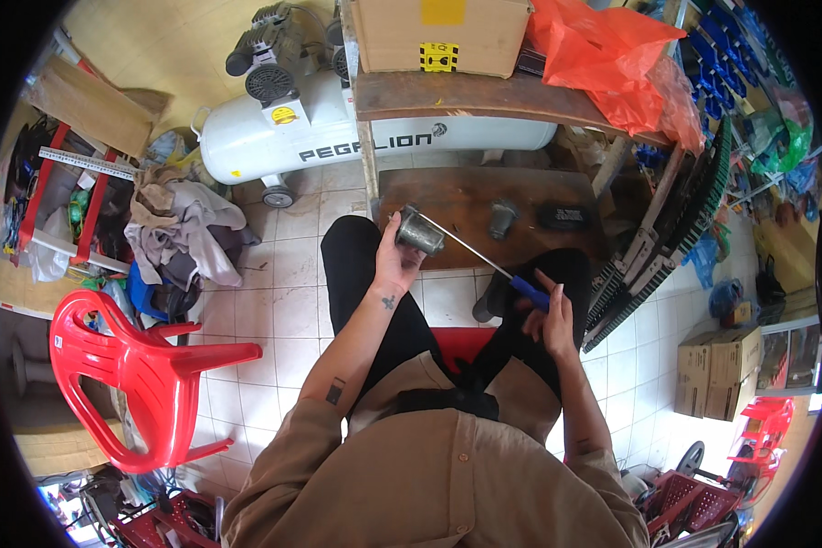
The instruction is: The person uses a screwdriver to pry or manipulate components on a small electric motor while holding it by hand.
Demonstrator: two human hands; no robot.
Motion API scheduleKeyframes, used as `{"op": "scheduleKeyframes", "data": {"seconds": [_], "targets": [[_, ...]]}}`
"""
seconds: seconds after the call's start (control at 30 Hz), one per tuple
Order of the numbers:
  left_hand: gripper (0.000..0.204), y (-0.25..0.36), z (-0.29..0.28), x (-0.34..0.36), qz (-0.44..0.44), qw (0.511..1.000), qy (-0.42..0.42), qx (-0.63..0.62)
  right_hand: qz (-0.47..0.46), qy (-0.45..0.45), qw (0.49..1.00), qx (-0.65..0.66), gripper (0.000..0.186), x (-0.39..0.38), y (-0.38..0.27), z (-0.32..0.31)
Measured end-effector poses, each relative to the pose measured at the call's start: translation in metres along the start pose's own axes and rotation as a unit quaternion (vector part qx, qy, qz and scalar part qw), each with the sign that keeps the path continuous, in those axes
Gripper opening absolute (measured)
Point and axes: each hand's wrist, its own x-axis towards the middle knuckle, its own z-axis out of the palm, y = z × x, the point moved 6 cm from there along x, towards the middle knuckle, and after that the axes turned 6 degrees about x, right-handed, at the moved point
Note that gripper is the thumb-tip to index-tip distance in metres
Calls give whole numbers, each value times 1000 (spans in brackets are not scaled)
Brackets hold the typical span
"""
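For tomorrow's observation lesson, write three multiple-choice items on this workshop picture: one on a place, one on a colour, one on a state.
1. Where is the grey metal cylinder?
A. in the left hand
B. on the low wooden table
C. on the floor tiles

2. What colour is the handle of the long-shafted screwdriver?
A. red
B. blue
C. yellow

3. How is the red plastic chair at the person's left?
A. stacked
B. occupied
C. empty

Answers: 1 A, the left hand wraps the cylinder above the knee. 2 B, the blue handle shows in the right hand. 3 C, nobody and nothing sits on its seat.
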Motion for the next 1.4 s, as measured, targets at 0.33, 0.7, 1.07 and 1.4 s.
{"op": "scheduleKeyframes", "data": {"seconds": [0.33,0.7,1.07,1.4], "targets": [[35,0,4,-1,-7,1000,2,-20,-255,-30,952,-167,41,15,8,-18],[36,1,5,-3,-1,1000,-2,-10,-111,9,990,-87,37,3,0,-6],[36,-1,5,-1,-12,1000,-18,-3,-21,9,997,-77,44,3,13,-10],[37,-2,4,-3,2,1000,4,1,-135,-4,991,0,36,10,3,-16]]}}
